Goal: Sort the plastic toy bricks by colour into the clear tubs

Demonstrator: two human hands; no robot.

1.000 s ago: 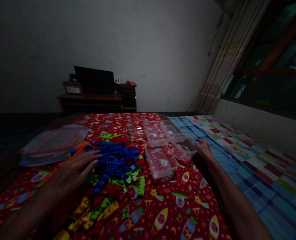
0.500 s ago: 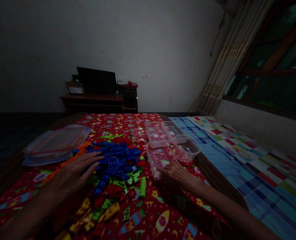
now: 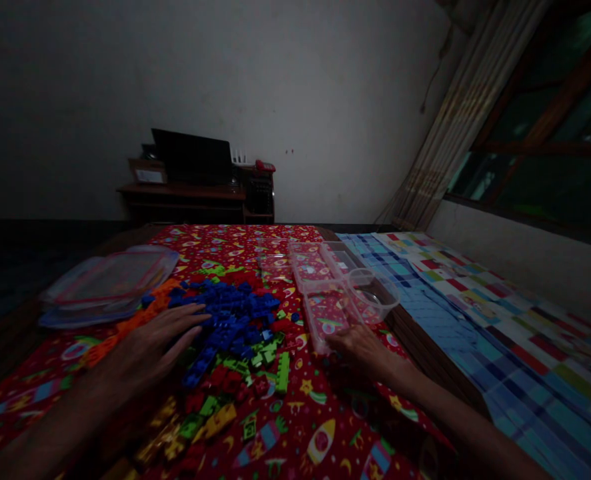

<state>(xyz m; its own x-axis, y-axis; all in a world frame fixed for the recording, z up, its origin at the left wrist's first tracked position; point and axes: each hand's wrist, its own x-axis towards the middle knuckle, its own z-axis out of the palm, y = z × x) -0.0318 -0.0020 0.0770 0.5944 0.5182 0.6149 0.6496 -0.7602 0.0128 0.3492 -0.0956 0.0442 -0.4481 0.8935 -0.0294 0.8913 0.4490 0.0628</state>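
My left hand [image 3: 158,343] rests with fingers stretched out at the left edge of a heap of blue toy building blocks [image 3: 230,313]. Orange blocks [image 3: 108,343] lie beside it, and green blocks [image 3: 265,353] and yellow blocks [image 3: 218,423] lie nearer to me. Closed at the near end of a clear rectangular plastic container [image 3: 320,310] is my right hand [image 3: 362,347], its fingertips at the rim. Touching or close to that one are another clear container [image 3: 315,267] behind and a round clear container [image 3: 375,300] to its right.
Clear lids [image 3: 110,280] are stacked at the left of the red patterned tablecloth [image 3: 320,440]. To the right is a bed with a checked blue sheet [image 3: 475,327]. Against the far wall stands a desk [image 3: 185,193] with a black monitor [image 3: 192,157].
My right hand has shifted the near end of the rectangular container to the right, closer to the round one. The left hand has stayed nearly still.
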